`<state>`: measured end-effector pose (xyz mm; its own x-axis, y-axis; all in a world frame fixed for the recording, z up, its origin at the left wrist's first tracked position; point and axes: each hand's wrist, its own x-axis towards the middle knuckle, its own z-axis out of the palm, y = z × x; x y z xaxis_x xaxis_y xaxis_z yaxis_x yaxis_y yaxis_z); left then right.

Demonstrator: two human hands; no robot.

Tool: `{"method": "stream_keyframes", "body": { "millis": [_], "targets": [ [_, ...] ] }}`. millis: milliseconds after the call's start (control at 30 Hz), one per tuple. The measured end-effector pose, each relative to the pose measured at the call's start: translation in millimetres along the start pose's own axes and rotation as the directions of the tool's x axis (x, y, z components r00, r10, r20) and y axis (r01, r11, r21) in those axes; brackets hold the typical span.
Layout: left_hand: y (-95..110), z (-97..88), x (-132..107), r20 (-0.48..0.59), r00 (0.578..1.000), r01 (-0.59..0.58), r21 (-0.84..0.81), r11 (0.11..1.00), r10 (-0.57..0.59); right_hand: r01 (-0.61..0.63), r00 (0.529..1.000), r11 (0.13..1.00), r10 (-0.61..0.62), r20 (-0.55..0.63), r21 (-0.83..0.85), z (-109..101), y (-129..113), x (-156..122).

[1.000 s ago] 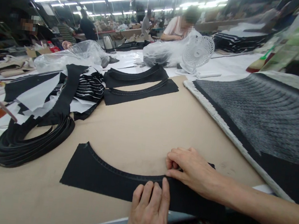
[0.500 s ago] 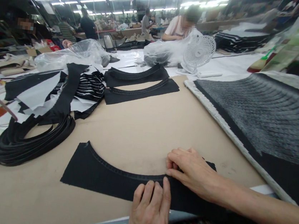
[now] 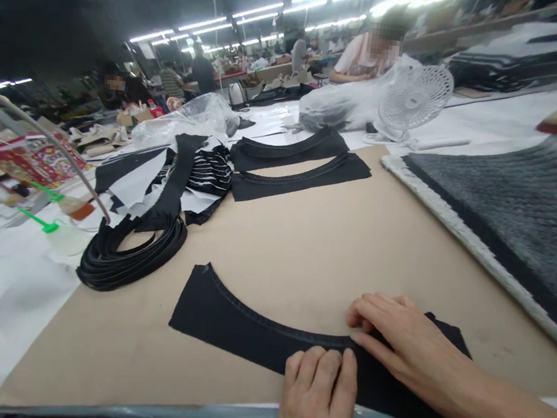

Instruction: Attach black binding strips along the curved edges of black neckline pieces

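Observation:
A black fabric piece with a deep curved edge lies on the tan board in front of me. Along that curve runs a narrow folded rim with small creases. My left hand comes from below, its bent fingers close together and their tips pressed on the piece near the middle of the curve. Just right of it, my right hand has its fingers curled in and the thumb against the folded rim. The thumb of my left hand is hidden, and my right hand and forearm cover part of the piece's right end.
Two similar black pieces lie farther back. A bundle of black strips sits at left beside striped cloth. On the right rests a white-edged board with dark grey material. A white fan stands behind; people work beyond.
The camera view has swung left and tilted, so everything appears shifted right. Both hands stay at the curved edge in nearly the same pose.

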<state>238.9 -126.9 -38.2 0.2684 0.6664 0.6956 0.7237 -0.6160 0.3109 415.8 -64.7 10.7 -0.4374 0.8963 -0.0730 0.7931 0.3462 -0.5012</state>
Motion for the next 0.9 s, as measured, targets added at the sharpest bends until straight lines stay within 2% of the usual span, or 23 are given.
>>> {"method": "stream_keyframes", "body": {
  "millis": [100, 233, 300, 400, 533, 700, 767, 900],
  "targets": [
    [-14, -19.2, 3, -0.022, 0.999, 0.034, -0.026, 0.999, -0.035, 0.078, 0.996, 0.997, -0.079, -0.046, -0.027, 3, -1, -3],
    [-53, -50.8, 11, 0.06, 0.996, 0.064, 0.118, 0.991, -0.071, 0.216, 0.974, 0.975, -0.219, -0.057, -0.041, 3, -13, -4],
    [-70, -60.7, 16, 0.094, 0.992, 0.073, 0.163, 0.984, -0.089, 0.274, 0.961, 0.962, -0.274, -0.038, -0.023, 4, -21, -2],
    [-81, -64.3, 20, 0.142, 0.989, 0.03, 0.142, 0.989, -0.05, 0.326, 0.944, 0.944, -0.328, -0.035, -0.04, 9, -31, 3],
    [-79, -58.9, 17, 0.246, 0.966, -0.102, 0.091, 0.991, 0.077, 0.394, 0.913, 0.907, -0.405, -0.047, -0.152, 26, -34, 6],
    [-76, -57.1, 13, 0.271, 0.945, -0.249, 0.234, 0.94, 0.183, 0.452, 0.839, 0.813, -0.527, -0.135, -0.367, 44, -30, 1],
    [-76, -58.2, 16, 0.284, 0.938, -0.269, 0.242, 0.932, 0.197, 0.441, 0.849, 0.827, -0.51, -0.137, -0.347, 42, -32, 1],
    [-76, -58.6, 20, 0.278, 0.948, -0.205, 0.167, 0.964, 0.153, 0.333, 0.94, 0.938, -0.339, -0.045, -0.1, 25, -37, 5]
  ]
}}
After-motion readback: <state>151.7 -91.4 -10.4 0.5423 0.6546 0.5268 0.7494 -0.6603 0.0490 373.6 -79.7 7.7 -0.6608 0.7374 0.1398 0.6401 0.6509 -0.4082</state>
